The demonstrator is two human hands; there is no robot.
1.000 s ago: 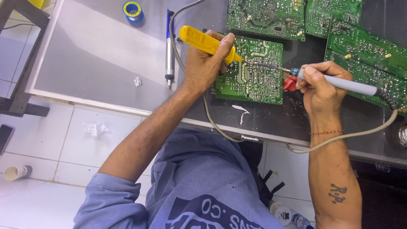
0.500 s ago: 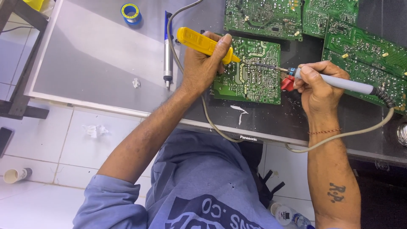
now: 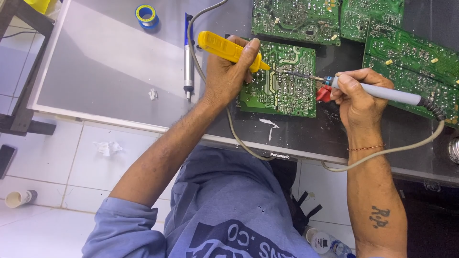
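Observation:
A green circuit board (image 3: 282,93) lies solder side up on a grey panel (image 3: 100,71). My left hand (image 3: 228,76) grips a yellow desoldering pump (image 3: 224,48), its tip pointing at the board's upper middle. My right hand (image 3: 356,98) holds a soldering iron (image 3: 377,91) with a pale grey-blue handle; its metal tip reaches left and meets the pump's tip over the board. A small red piece (image 3: 323,93) shows under my right fingers. The iron's grey cord (image 3: 382,154) loops down over the panel's front edge.
More green circuit boards (image 3: 406,50) lie at the top and right. A silver and blue pen-shaped tool (image 3: 188,62) rests left of my left hand. A blue-rimmed solder spool (image 3: 146,15) sits at the top. White tiled floor lies below, with a paper cup (image 3: 19,198).
Both hands and tools stay at the same spot on the board. The view has shifted slightly; nothing was picked up or let go.

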